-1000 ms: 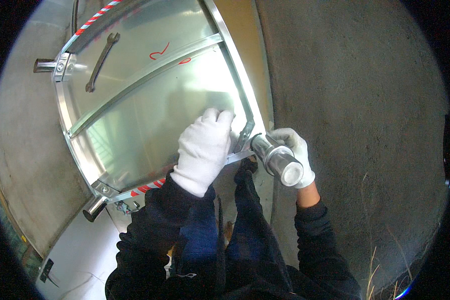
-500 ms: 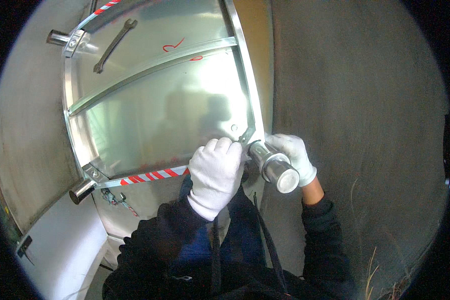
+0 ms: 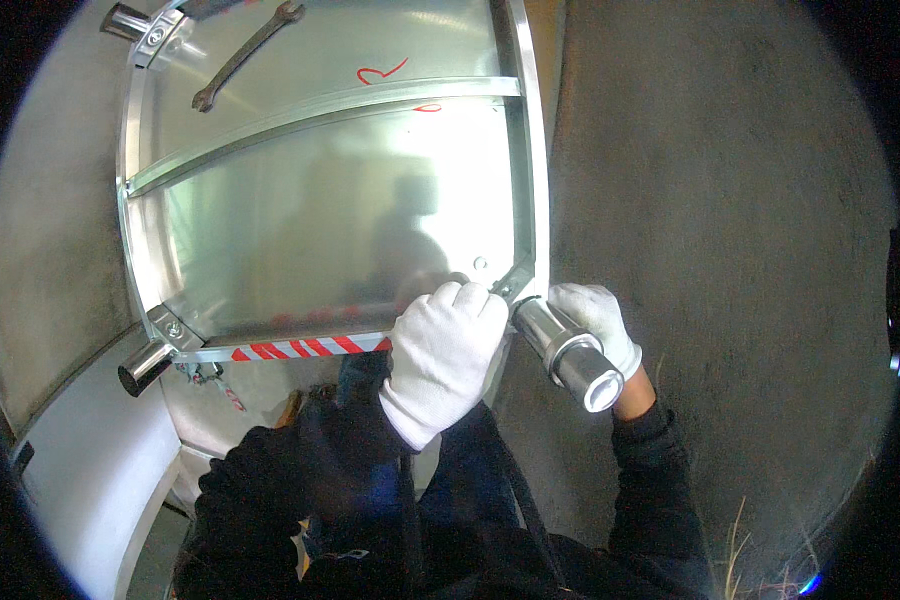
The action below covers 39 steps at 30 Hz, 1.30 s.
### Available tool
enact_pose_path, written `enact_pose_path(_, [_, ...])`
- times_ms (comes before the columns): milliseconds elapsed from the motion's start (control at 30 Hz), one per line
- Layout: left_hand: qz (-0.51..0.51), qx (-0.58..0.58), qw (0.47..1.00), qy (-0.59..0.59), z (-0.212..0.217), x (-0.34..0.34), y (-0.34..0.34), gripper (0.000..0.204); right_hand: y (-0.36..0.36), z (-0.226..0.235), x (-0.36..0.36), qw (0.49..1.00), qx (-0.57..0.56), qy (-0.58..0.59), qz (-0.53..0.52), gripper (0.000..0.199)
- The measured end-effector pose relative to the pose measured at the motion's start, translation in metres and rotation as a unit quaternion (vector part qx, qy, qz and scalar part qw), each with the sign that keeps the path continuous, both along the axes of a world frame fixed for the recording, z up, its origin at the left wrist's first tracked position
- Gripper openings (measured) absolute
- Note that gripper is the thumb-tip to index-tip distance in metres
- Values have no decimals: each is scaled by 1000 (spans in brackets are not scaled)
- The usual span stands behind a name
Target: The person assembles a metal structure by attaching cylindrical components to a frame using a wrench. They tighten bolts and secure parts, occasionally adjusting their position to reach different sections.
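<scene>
A shiny metal panel [image 3: 300, 230] in a metal frame lies before me, with a crossbar [image 3: 320, 118] over it. My left hand [image 3: 442, 362], in a white glove, is closed at the near right corner, beside a small corner bracket [image 3: 513, 282]. Whatever its fingers grip is hidden. A stepped metal tube leg [image 3: 560, 345] with a pale round end sticks out from that corner toward me. My right hand [image 3: 592, 318], also gloved, is closed at the frame's outer edge, partly behind the leg; its fingertips are hidden.
An open-ended wrench [image 3: 248, 57] lies on the far part of the panel. Other tube legs [image 3: 146, 367] stick out at the left corners. Red and white striped tape [image 3: 300, 347] runs along the near edge. A dark grey surface [image 3: 720, 230] spreads to the right.
The view has shifted, so the panel's right side, the leg and both hands appear a little farther right. Both hands stay at the same corner, still closed.
</scene>
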<state>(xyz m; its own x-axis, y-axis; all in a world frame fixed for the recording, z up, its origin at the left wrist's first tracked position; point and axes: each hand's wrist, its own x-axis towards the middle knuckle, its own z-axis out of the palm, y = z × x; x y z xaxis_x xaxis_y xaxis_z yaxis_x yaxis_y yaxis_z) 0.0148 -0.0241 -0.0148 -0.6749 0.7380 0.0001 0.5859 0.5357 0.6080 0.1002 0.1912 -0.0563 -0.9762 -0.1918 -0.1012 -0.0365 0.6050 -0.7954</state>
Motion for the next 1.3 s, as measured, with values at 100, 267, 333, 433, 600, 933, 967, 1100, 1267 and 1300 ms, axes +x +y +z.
enact_pose_path(100, [-33, 22, 996, -84, 14, -13, -2, 22, 0, 3, 0, 998, -5, 64, -9, 44])
enact_pose_path(267, [-110, -43, 974, -195, 20, -35, -15, 28, 2, 13, -2, 1000, -22, -7, -12, 43])
enact_pose_path(333, [-88, -8, 977, -194, 17, -36, -23, 28, 1, 6, -2, 999, -35, 15, -12, 43])
enact_pose_path(433, [-32, 13, 977, -212, 15, -37, -23, 25, -1, 9, -1, 1000, -25, 10, -16, 43])
enact_pose_path(600, [-25, 19, 999, -38, 1, -57, -12, 30, -3, 11, 1, 999, -18, 26, -32, 43])
enact_pose_path(933, [-120, -32, 991, 52, -9, -64, 8, 21, -3, 17, -2, 999, 5, 6, -32, 43])
enact_pose_path(967, [-112, -32, 993, 35, -9, -64, 7, 21, -3, 17, -2, 999, 1, 11, -34, 43])
enact_pose_path(1100, [-62, 27, 985, -161, -2, -61, -1, 20, -5, 16, -1, 999, -16, 21, -43, 44])
enact_pose_path(1267, [-22, 38, 891, -452, 9, -67, 0, 22, -5, 14, 1, 999, -17, 22, -45, 47])
enact_pose_path(1300, [-12, 40, 878, -476, 9, -67, 0, 22, -5, 15, 0, 999, -11, 22, -45, 47])
